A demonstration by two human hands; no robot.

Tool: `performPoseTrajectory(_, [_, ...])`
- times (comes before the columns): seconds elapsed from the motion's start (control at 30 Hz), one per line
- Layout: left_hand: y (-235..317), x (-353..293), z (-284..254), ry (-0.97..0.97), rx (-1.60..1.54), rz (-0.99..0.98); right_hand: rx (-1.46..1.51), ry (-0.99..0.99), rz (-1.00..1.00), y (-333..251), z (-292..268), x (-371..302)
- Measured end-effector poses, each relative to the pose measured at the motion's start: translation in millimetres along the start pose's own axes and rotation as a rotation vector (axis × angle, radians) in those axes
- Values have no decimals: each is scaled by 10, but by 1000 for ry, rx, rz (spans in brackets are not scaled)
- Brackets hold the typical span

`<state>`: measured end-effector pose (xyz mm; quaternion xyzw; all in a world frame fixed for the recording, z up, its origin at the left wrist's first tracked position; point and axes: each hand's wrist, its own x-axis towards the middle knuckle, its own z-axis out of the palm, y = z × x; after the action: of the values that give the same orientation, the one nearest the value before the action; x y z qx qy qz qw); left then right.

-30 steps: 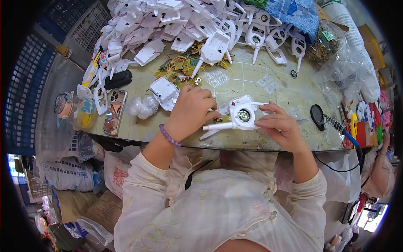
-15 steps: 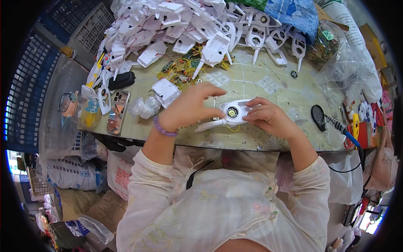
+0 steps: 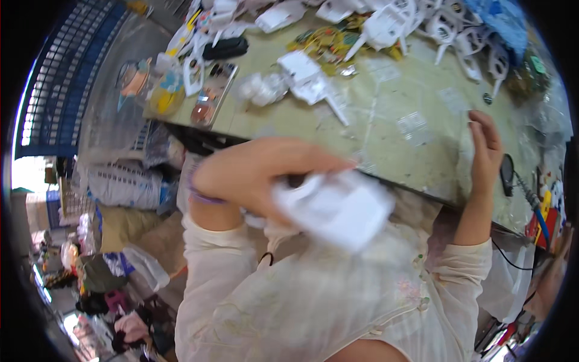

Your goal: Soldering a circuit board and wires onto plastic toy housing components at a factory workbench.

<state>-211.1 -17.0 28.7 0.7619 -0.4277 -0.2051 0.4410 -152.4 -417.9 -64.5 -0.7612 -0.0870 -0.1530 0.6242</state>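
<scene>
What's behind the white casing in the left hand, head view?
Around the motion-blurred white casing, gripped by the left hand, you can see the pale shirt below and the near edge of the table above right. Whatever is directly behind it is covered.

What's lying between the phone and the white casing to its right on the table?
In the head view, a crumpled clump of clear plastic lies between the phone and the white casing.

The white casing (image 3: 350, 214) has passed from right hand (image 3: 486, 152) to left hand (image 3: 259, 172), off the table (image 3: 377, 136).
</scene>
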Motion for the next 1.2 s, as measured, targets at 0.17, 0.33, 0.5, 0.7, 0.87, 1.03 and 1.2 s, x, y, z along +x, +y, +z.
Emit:
performPoseTrajectory(0.17, [-869, -1173, 350, -26, -258, -827, -97, -66, -23, -7, 152, 10])
performPoseTrajectory(0.33, [-3137, -2445, 2127, 317, -92, -1407, -103, -85, 12, -12, 258, -12])
performPoseTrajectory(0.5, [-3701, -2033, 2973, 770, -190, -1554, -457, -113, -130, -6, 411, -35])
performPoseTrajectory(0.7, [-4089, -1846, 2641, 623, -259, -1264, -583, -514, -410, -574, 1451, -196])
performPoseTrajectory(0.87, [-3762, -1767, 2136, 567, -4, -660, -885, -559, -252, -518, 2038, -211])
performPoseTrajectory(1.03, [-1520, -1023, 788, 36, -411, -642, -728, -477, -156, -614, 1667, -51])
performPoseTrajectory(1.2, [-672, -803, 203, 10, -449, -195, -278, -575, 218, -631, 778, 324])
